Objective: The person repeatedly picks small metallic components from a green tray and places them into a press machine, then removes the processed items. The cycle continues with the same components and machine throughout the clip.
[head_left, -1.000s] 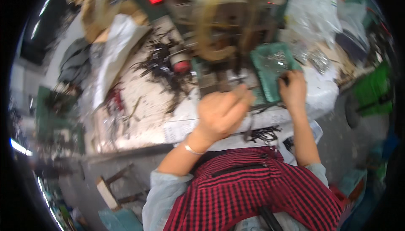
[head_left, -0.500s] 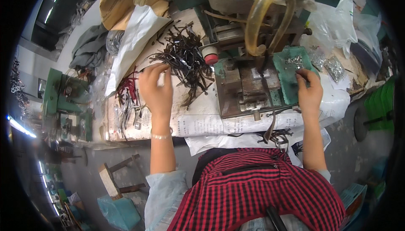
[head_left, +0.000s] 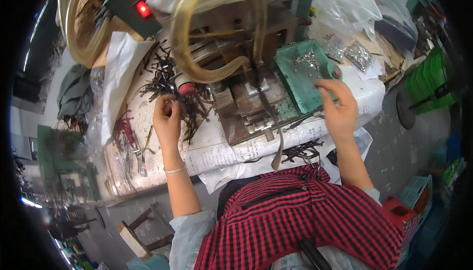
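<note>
My left hand (head_left: 167, 119) rests at the edge of a heap of dark wire pieces (head_left: 170, 85) on the paper-covered bench, and its fingertips pinch one of the pieces. My right hand (head_left: 337, 107) hovers over the near corner of a green tray (head_left: 308, 85) that holds small shiny metal parts (head_left: 308, 59). Its fingers are curled downward, and whether they hold a part is hidden. Between the hands stands a metal press machine (head_left: 246, 107) with a thick yellowish hose (head_left: 189, 65) looping over it.
A red lamp (head_left: 143, 9) glows on a dark box at the back. Clear bags of metal parts (head_left: 357, 55) lie right of the tray. Red wire bundles (head_left: 123, 132) sit at the left. Finished dark pieces (head_left: 303, 150) lie at the bench's front edge. Green crates (head_left: 428, 85) stand right.
My left hand has left the middle of the machine, moved left to the dark wire heap, and closed on a piece. My right hand has stayed by the green tray.
</note>
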The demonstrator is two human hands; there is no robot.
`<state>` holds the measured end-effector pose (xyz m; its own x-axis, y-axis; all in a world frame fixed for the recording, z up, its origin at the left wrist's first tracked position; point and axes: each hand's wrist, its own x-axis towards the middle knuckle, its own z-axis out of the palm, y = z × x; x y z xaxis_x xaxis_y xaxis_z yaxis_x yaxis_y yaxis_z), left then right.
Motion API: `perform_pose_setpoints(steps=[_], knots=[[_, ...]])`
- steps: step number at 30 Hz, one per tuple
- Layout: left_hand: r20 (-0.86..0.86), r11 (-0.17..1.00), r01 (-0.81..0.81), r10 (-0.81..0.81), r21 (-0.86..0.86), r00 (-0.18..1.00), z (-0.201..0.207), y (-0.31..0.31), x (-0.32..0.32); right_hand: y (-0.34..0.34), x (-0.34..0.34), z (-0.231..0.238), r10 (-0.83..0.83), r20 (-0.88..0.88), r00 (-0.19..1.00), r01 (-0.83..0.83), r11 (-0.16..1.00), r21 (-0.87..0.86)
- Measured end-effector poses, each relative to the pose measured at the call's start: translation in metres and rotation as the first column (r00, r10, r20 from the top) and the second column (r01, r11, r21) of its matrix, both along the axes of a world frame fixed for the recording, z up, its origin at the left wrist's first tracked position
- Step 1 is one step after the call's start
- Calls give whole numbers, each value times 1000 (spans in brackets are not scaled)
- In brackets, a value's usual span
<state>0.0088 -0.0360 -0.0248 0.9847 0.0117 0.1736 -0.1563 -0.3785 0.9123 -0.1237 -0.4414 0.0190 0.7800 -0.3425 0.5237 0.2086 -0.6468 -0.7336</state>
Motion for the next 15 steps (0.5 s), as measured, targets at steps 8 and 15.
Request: perform_pose_setpoints(steps=[8,15], knots=[[-118,891,-261,234,-371,965,4,-39,-29,73,56,31,211,157,965,-254,898,358],[423,933,-53,211,-356,881,87,-87,-65,84,55,28,267,196,944,-330,800,501]])
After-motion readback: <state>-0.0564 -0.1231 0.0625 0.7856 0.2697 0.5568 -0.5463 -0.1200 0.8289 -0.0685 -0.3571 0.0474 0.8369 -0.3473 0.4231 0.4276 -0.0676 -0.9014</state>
